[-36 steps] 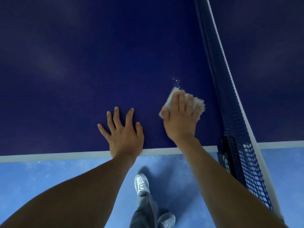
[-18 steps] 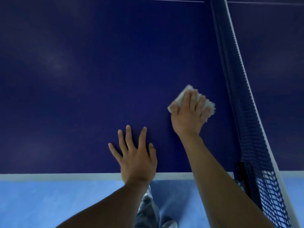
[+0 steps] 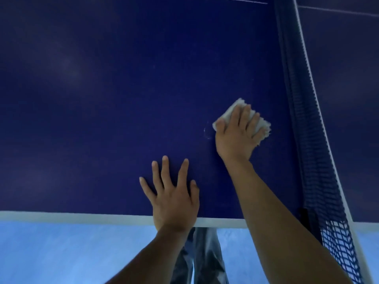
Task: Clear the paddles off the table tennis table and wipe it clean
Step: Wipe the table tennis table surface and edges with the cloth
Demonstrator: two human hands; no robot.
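Observation:
The dark blue table tennis table fills most of the view, with a white line along its near edge. My right hand presses a white folded cloth flat on the surface, close to the net. The fingers lie spread over the cloth, covering most of it. My left hand rests flat on the table near the edge, fingers spread, holding nothing. No paddle is in view.
The dark blue net with its white top band runs along the right, from far edge to near edge, where a black clamp holds it. Light blue floor lies below the table edge. My legs stand against the edge.
My right hand has slid the cloth farther up the table and toward the net. The left hand has stayed flat by the edge. The view has shifted forward over the table.

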